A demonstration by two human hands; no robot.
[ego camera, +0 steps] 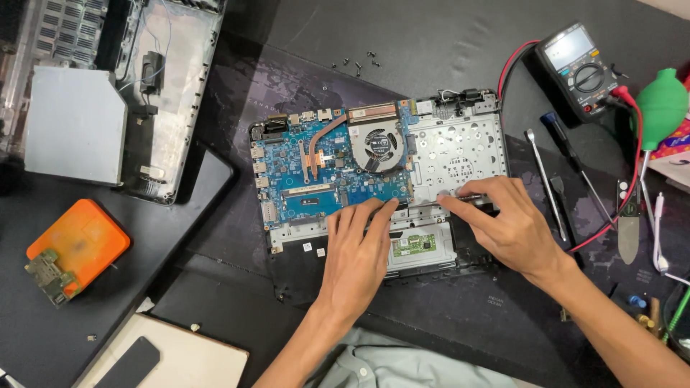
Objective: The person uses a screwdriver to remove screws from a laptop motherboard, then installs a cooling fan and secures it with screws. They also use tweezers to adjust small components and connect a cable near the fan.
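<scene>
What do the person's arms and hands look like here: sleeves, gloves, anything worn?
Both forearms are bare up to the bottom edge of the picture, with no sleeves showing. The left hand and right hand are ungloved, and no ring, watch or wristband shows. A bit of pale grey-green garment shows at the bottom between the arms.

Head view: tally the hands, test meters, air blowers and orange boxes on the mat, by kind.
Hands: 2, left hand and right hand, both over the opened laptop
Multimeter: 1
Green air blower: 1
Orange box: 1
Total: 5
</scene>
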